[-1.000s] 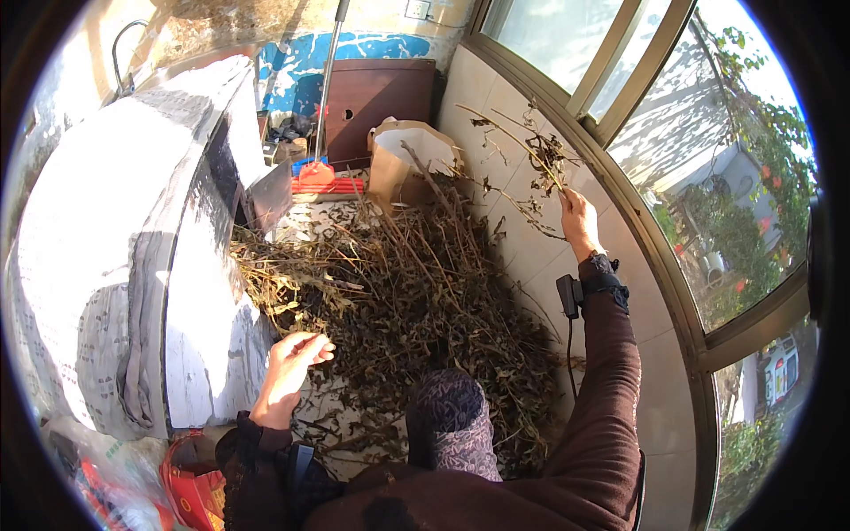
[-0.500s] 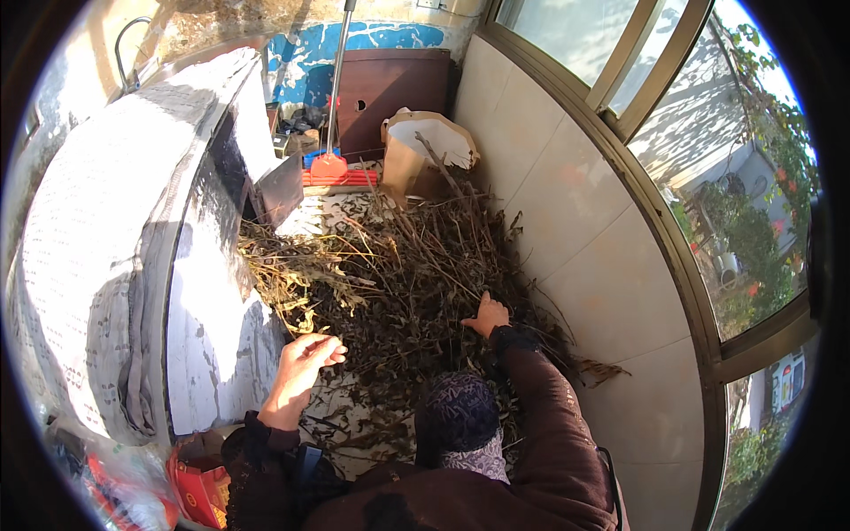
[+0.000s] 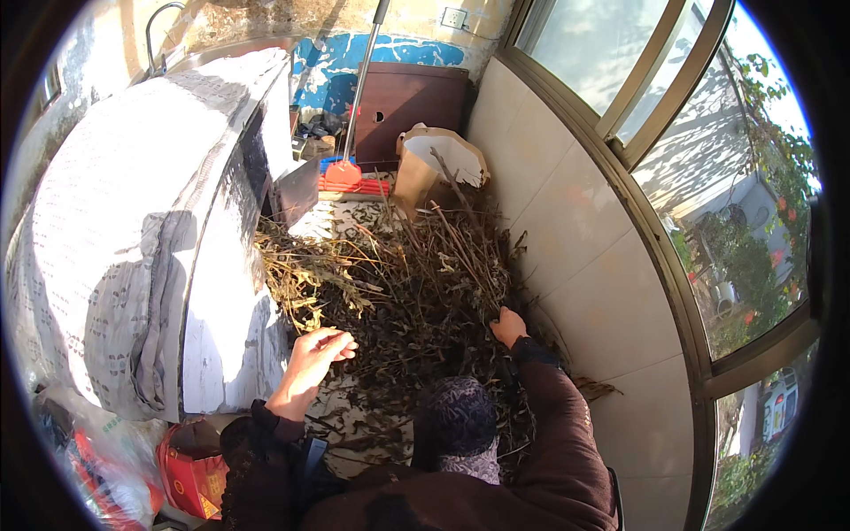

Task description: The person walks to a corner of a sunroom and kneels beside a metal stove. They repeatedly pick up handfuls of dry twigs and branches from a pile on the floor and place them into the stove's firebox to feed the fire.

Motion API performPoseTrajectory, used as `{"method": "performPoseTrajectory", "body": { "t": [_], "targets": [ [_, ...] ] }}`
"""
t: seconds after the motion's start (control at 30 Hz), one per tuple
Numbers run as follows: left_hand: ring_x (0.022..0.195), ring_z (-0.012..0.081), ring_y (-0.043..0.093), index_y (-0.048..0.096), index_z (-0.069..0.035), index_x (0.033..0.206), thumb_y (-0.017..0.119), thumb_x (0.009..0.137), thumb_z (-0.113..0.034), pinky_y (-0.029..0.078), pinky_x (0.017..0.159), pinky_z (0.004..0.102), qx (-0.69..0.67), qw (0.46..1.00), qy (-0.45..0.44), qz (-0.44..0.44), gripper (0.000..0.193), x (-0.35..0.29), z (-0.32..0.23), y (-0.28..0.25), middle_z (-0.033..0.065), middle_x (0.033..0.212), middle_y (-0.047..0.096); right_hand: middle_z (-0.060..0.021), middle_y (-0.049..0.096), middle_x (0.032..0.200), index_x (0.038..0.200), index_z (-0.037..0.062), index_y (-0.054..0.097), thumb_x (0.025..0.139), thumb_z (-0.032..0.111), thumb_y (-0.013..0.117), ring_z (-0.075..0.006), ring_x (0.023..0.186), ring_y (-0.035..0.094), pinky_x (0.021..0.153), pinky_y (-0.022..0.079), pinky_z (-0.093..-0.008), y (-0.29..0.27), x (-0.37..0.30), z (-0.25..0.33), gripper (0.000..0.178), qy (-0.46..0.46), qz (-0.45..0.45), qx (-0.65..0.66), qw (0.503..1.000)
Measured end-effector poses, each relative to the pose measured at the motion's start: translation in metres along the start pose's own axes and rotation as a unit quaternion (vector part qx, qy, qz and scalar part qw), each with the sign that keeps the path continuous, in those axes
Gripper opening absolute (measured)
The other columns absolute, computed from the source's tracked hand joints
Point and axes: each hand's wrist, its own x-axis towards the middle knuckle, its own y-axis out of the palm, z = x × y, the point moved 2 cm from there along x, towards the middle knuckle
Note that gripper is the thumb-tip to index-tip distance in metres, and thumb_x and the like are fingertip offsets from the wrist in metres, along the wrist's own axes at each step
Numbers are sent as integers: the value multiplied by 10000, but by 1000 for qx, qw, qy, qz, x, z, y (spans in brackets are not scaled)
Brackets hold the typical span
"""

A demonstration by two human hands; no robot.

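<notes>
A heap of dried plants (image 3: 403,301), with brown stalks and dark curled leaves, covers much of the pale floor ahead of me. At the heap's near left edge, my left hand (image 3: 314,361) is raised with thumb and fingers drawn together in a pinch; anything between the fingertips is too small to make out. My right hand (image 3: 508,327) is at the heap's right side, closed with its fingertips around dried stalks. Dark sleeves cover both arms. Loose dark leaves lie on the floor between the hands.
A cloth-covered white cabinet (image 3: 212,336) stands left. Behind the heap are a paper bag (image 3: 416,168), a red broom (image 3: 343,173) and a brown board (image 3: 416,102). A tiled wall (image 3: 584,239) with windows runs along the right. A red box (image 3: 193,469) and plastic bags (image 3: 102,469) sit lower left.
My right hand has closed from a stretched-finger pose and moved slightly right and down on the heap. The left hand keeps its pinch. The whole view has shifted a little.
</notes>
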Motion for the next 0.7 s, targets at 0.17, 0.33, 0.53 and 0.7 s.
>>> {"method": "performPoseTrajectory", "body": {
  "t": [0.17,0.33,0.53,0.7],
  "targets": [
    [814,157,649,630,48,1042,614,943,-154,538,777,290,-8,1000,16,19,226,-7,-6,0,105,938,674,-277,602,1151,1238,-65,489,849,249,690,-416,1093,576,888,499,-454,-95,-6,1,539,13,-73,27,997],
    [828,161,650,630,48,1071,611,951,-189,524,768,278,5,999,28,32,266,-11,-10,-2,107,949,674,-263,590,1195,1281,-49,450,889,298,638,-387,1124,569,936,475,-434,-172,-18,46,557,-40,-136,-8,990],
    [839,163,657,636,36,1069,605,958,-185,529,767,274,-1,999,19,29,249,-5,1,-6,102,954,673,-206,657,827,1059,-50,478,914,224,563,-369,810,652,693,525,-444,-170,-23,145,321,-240,-166,-127,948],
    [811,162,649,626,59,1069,637,937,-170,533,732,266,-35,999,22,26,265,-6,3,-8,120,938,676,-161,650,835,1039,-24,504,903,104,490,-300,807,653,725,513,-441,-127,-32,202,187,-328,-90,-257,904]
  ]
}}
